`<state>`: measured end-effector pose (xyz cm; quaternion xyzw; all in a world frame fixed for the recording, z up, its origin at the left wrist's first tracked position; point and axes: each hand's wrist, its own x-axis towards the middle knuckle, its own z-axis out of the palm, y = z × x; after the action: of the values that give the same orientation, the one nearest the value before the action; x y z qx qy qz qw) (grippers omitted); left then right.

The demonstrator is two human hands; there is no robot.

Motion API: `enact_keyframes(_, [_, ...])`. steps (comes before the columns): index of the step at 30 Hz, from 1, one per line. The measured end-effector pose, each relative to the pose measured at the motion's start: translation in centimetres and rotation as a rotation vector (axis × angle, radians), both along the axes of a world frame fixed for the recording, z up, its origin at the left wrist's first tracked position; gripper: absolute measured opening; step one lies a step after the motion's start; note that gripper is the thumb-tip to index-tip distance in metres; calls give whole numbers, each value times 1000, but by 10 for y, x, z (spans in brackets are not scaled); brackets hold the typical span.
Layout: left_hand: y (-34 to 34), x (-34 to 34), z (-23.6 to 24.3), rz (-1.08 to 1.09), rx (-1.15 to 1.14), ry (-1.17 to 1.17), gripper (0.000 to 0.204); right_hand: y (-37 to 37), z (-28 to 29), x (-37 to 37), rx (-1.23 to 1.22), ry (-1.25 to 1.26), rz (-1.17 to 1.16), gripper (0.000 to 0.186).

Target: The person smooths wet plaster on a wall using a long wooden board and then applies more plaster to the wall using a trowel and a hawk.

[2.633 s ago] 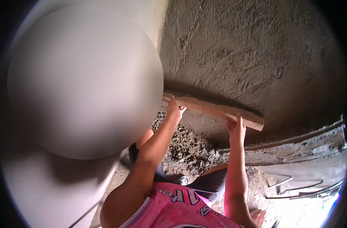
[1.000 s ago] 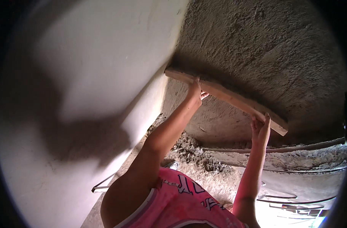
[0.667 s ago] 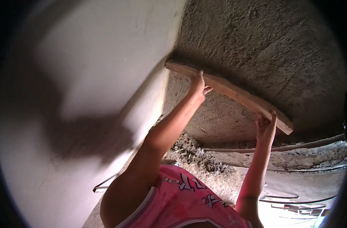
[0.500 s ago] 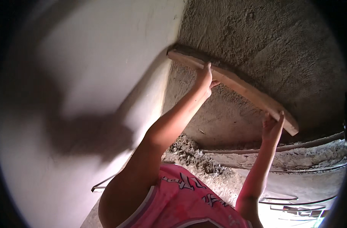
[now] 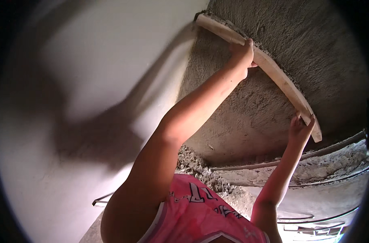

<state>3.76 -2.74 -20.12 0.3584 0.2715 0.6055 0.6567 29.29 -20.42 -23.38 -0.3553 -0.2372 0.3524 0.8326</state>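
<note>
A long wooden screed board point(image 5: 278, 76) lies slantwise against the rough grey plaster point(image 5: 314, 48), and crumbs of mortar show along its upper edge. Around its upper half my left hand point(image 5: 244, 57) is closed, with the arm stretched far up. My right hand point(image 5: 301, 128) grips the board close to its lower right end, fingers wrapped over the edge. The board's upper left end reaches the corner beside the smooth white wall point(image 5: 111, 69).
Below the plastered face runs a rough ledge point(image 5: 330, 164) with ragged mortar. Crumbly rubble point(image 5: 196, 166) sits in the corner near my body. A thin dark-edged piece point(image 5: 101, 200) juts by the white wall at lower left. Bright light enters at lower right.
Both hands have pushed the board up along the plaster, the left farther than the right, so the board slants more steeply. More mortar shows along its upper edge.
</note>
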Motion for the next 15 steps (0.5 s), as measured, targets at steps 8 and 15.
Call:
enact_keyframes(8, [-16, -27, -9, -89, 227, -19, 43, -18, -19, -25, 63, -92, -18, 58])
enact_keyframes(15, [-116, -31, -300, -445, -435, -475, 36, -87, -87, -38, -410, -372, -483, 64])
